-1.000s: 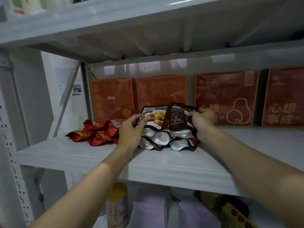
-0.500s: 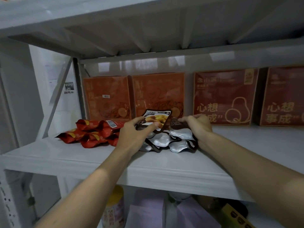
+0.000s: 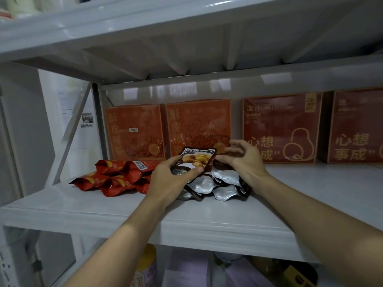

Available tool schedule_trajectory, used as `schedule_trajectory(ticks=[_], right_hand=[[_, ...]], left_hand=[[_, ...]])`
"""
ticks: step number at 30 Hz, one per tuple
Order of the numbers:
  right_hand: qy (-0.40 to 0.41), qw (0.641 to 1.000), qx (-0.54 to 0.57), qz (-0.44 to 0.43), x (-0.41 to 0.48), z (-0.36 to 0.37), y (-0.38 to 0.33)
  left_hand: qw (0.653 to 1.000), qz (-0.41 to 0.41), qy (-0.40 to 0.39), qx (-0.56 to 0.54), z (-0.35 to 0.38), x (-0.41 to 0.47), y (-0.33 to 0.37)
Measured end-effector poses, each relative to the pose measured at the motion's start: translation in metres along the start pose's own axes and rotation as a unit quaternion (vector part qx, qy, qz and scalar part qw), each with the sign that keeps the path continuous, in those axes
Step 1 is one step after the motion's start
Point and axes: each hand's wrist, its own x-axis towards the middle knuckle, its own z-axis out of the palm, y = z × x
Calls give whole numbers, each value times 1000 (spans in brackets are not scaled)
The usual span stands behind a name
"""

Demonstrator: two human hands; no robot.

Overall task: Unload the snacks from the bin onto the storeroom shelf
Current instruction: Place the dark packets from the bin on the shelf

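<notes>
My left hand (image 3: 170, 181) holds the top pouch (image 3: 200, 159), a brown one with a picture of yellowish kernels on its face. My thumb lies across its near lower corner and my fingers curl round its left edge, so the pouch stands tilted up just beyond my knuckles, its printed face toward me. My right hand (image 3: 246, 164) is at the pouch's right side. The thumb reaches left and its tip meets the pouch's right edge, while the other fingers hang loosely curled and spread in the air above it, gripping nothing. The heel of that hand rests on the pile of pouches (image 3: 224, 177), brown with silver bottoms, which lies on the shelf (image 3: 207, 222) under and between both hands. The top pouch sits on the far upper part of that pile.

To the left of my left hand, touching or just beside the pile, lies a heap of red packets (image 3: 116, 179), flat on the shelf, one showing a white barcode label. Along the far back of the shelf stand two orange boxes (image 3: 134, 133) side by side, directly beyond the pouches. To their right, beyond my right hand, stand two dark red boxes (image 3: 281, 129) with large printed characters. The near front strip of the shelf board lies under both forearms. Below the shelf I can make out a can with a yellow lid (image 3: 149, 259), though the things around it are too dim to tell.
</notes>
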Motion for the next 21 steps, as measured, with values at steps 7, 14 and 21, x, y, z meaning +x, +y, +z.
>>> schedule_trajectory(ticks=[7,14,21], right_hand=[[-50,998,21,14,2,1,3],[-71,997,32,15,2,2,1],[-77,997,31,13,1,3,0]], left_hand=[[1000,-1,31,-5,0,3,-5],[1000,-2,28,-7,0,2,-2],[999,5,44,16,-1,1,-3]])
